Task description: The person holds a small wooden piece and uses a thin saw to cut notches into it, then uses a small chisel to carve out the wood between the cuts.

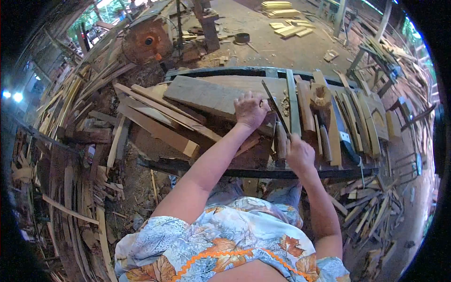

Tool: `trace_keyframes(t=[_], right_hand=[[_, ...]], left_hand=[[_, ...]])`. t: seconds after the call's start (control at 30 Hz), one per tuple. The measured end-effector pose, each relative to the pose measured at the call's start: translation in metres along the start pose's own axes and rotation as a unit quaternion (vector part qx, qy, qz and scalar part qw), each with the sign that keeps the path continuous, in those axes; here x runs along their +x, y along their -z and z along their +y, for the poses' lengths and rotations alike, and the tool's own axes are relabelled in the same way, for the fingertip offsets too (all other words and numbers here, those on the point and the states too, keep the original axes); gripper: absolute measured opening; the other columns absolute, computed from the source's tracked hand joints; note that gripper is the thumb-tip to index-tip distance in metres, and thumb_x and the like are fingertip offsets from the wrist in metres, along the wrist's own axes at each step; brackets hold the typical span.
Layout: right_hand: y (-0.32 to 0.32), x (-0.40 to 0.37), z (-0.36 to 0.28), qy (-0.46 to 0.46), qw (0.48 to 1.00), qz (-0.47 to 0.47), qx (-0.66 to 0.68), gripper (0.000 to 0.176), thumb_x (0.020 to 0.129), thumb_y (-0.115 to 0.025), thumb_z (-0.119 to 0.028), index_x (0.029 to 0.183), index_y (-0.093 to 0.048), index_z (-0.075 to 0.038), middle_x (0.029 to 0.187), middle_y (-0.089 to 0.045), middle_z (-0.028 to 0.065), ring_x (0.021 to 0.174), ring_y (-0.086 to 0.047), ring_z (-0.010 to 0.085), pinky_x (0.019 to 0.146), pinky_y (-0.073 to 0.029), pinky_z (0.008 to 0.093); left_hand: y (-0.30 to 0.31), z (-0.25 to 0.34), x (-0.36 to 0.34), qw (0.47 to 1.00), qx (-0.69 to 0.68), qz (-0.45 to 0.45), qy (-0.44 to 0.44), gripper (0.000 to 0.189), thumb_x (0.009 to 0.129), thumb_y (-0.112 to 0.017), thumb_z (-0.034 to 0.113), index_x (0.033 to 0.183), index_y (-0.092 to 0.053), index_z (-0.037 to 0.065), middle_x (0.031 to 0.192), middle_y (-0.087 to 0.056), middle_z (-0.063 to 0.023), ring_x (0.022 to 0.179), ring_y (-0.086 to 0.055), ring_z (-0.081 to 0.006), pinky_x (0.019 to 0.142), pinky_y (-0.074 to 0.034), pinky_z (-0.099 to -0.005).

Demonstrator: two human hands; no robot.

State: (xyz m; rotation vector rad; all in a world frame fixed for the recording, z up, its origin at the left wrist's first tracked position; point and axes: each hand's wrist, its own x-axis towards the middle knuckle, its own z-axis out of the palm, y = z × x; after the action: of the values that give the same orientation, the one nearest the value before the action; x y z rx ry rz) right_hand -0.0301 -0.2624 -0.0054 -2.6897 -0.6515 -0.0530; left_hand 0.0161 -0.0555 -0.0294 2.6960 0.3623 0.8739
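Note:
My left hand (252, 111) is closed in a fist above the right end of a thick grey-brown board (202, 96); what its fingers grip, if anything, is hidden. In my right hand (300, 153) is a long, thin, dark file-like tool (276, 107), held by its near end. It slants up and away to the left, its far end just beyond my left knuckles. Beneath and beside the tool lie a round wooden handle (281, 141) and a narrow greenish bar (293, 101) crossing the bench frame.
Wood strips (159, 113) lean on the bench's left side. To the right are shaped wood pieces (366, 120) and a handsaw (346, 141). A large round rusty disc (147, 40) stands at back left. Scrap piles (371, 211) flank the bench; yellow planks (286, 23) lie on the floor behind.

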Motion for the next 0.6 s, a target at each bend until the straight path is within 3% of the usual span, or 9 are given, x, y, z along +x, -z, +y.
trace_keyframes(t=[0.1,0.2,0.3,0.37,0.43,0.53,0.6], right_hand=[[0.008,-0.057,0.018,-0.016,1.0,-0.013,0.013,0.019,0.091,-0.046,-0.023,0.091,-0.049,-0.004,0.069,-0.062,0.022,0.068,-0.063,0.0405,0.061,-0.048,0.0494],[0.011,-0.061,0.021,-0.019,1.0,-0.014,0.002,0.017,0.091,-0.046,-0.021,0.091,-0.049,-0.004,0.067,-0.062,0.0206,0.065,-0.062,0.0405,0.059,-0.048,0.0495],[0.018,-0.012,-0.003,0.03,0.999,0.02,0.014,0.02,0.089,-0.05,-0.023,0.094,-0.053,-0.004,0.071,-0.062,0.021,0.073,-0.063,0.0395,0.063,-0.048,0.049],[-0.019,0.043,0.0,0.008,1.0,0.001,0.013,0.016,0.084,-0.051,-0.017,0.094,-0.057,-0.006,0.077,-0.065,0.0198,0.078,-0.066,0.0344,0.063,-0.052,0.0447],[-0.048,0.083,-0.001,0.072,0.995,-0.012,-0.073,0.017,0.083,-0.049,-0.015,0.092,-0.057,-0.003,0.08,-0.066,0.0202,0.08,-0.066,0.0345,0.067,-0.052,0.0439],[-0.022,0.071,-0.02,-0.012,0.999,0.031,0.039,0.015,0.083,-0.047,-0.014,0.088,-0.056,-0.002,0.079,-0.066,0.0201,0.079,-0.066,0.0359,0.069,-0.051,0.0449],[-0.021,0.049,-0.01,-0.01,0.999,0.016,0.043,0.014,0.083,-0.047,-0.013,0.088,-0.055,-0.002,0.077,-0.065,0.0202,0.078,-0.066,0.0369,0.069,-0.051,0.0456]], left_hand=[[-0.002,0.0,0.001,1.0,-0.006,-0.006,-0.003,0.023,0.079,-0.056,0.035,0.085,-0.066,0.015,0.092,-0.058,-0.011,0.093,-0.055,-0.0297,0.08,-0.04,-0.0463],[-0.003,-0.002,0.0,1.0,-0.001,-0.018,-0.011,0.025,0.08,-0.054,0.036,0.085,-0.065,0.013,0.09,-0.058,-0.0114,0.093,-0.055,-0.0304,0.081,-0.04,-0.047],[-0.002,-0.002,0.001,1.0,-0.004,-0.014,-0.012,0.023,0.079,-0.057,0.036,0.087,-0.066,0.017,0.094,-0.059,-0.0093,0.093,-0.054,-0.0292,0.082,-0.039,-0.046],[-0.002,-0.001,0.0,1.0,0.005,-0.02,-0.016,0.023,0.079,-0.056,0.036,0.088,-0.066,0.017,0.094,-0.059,-0.0094,0.093,-0.054,-0.0295,0.082,-0.039,-0.0465],[-0.003,-0.002,0.002,0.999,0.022,-0.037,0.0,0.024,0.079,-0.056,0.037,0.089,-0.065,0.016,0.095,-0.058,-0.0095,0.094,-0.054,-0.0301,0.084,-0.039,-0.0469],[0.001,0.0,0.001,0.999,0.014,-0.033,0.002,0.025,0.08,-0.056,0.037,0.089,-0.065,0.016,0.096,-0.058,-0.0094,0.095,-0.054,-0.03,0.084,-0.039,-0.0467],[0.003,0.002,0.001,0.999,0.013,-0.034,0.006,0.025,0.08,-0.056,0.037,0.089,-0.065,0.016,0.096,-0.058,-0.0093,0.096,-0.054,-0.0299,0.084,-0.039,-0.0469]])
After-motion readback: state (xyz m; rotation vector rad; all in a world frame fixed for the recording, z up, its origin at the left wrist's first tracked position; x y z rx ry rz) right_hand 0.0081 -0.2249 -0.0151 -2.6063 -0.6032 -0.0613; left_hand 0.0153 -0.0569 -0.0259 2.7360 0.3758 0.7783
